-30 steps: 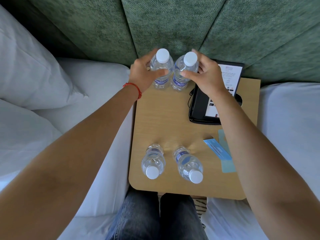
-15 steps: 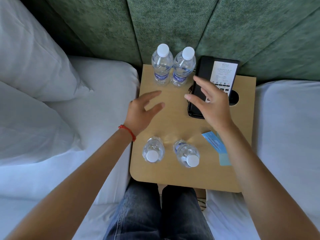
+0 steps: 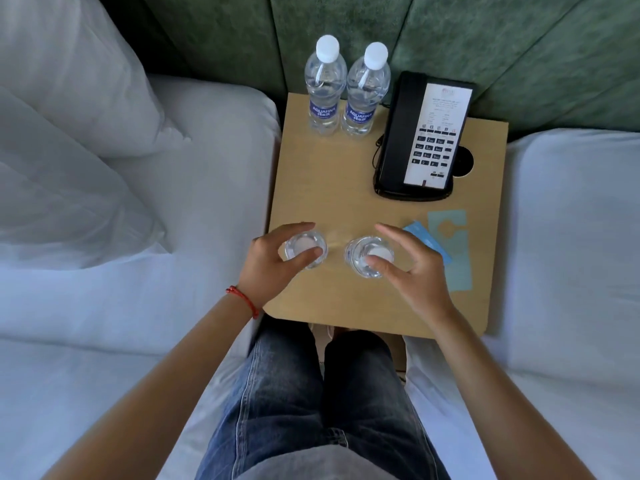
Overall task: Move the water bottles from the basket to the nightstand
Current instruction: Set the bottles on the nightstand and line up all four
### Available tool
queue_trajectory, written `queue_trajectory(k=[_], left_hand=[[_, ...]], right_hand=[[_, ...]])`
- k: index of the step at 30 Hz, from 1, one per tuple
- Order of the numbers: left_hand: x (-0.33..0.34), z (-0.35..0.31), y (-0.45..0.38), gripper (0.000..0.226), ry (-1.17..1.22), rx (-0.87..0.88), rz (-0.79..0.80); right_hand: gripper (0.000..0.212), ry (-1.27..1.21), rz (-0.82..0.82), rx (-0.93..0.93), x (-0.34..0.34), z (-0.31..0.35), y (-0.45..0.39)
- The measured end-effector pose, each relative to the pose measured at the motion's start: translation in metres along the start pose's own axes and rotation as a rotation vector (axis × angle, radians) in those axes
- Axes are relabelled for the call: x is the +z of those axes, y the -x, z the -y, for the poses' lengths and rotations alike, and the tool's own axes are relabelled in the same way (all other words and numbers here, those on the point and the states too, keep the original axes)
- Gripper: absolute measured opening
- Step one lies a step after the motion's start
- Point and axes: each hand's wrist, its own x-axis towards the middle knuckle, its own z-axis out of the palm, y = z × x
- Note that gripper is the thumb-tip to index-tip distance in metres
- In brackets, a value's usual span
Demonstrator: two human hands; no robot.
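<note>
Four clear water bottles with white caps stand on the wooden nightstand point(image 3: 346, 188). Two of them, the back left bottle point(image 3: 325, 88) and the back right bottle point(image 3: 365, 91), are upright side by side at the back edge, untouched. My left hand point(image 3: 273, 265) wraps the near left bottle point(image 3: 304, 247), thumb and fingers pressed on its shoulder. My right hand point(image 3: 412, 271) is cupped around the near right bottle point(image 3: 369, 254); its thumb lies over the cap and its fingers are spread, a little off the far side. No basket is in view.
A black desk phone point(image 3: 422, 140) sits at the back right of the nightstand, with blue cards point(image 3: 446, 244) in front of it. White beds and pillows point(image 3: 104, 168) flank the nightstand; a green padded headboard point(image 3: 485, 46) is behind. My legs in jeans are below.
Both hands let go of the two back bottles and drew back toward me. They now sit around the two near bottles, the left one gripping.
</note>
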Motion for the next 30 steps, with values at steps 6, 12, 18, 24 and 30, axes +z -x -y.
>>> queue_trajectory(k=[6,12,18,24,30], left_hand=[[0.0,0.011,0.014,0.049,-0.038,0.058,-0.035],[0.005,0.013,0.008,0.047,-0.061,0.124,-0.098],[0.007,0.015,0.003,0.045,-0.104,0.162,-0.156],[0.0,0.007,-0.021,0.038,-0.118,0.113,-0.23],[-0.013,-0.005,-0.054,0.035,-0.04,0.096,-0.238]], right_hand=[[0.047,0.065,-0.088,-0.064,0.012,-0.019,0.013],[0.043,0.083,-0.146,-0.113,0.012,-0.023,0.006],[0.041,0.077,-0.171,-0.118,0.011,-0.018,0.0],[0.042,0.072,-0.214,-0.092,0.011,-0.004,-0.023],[0.041,0.037,-0.272,-0.116,0.011,0.012,-0.06]])
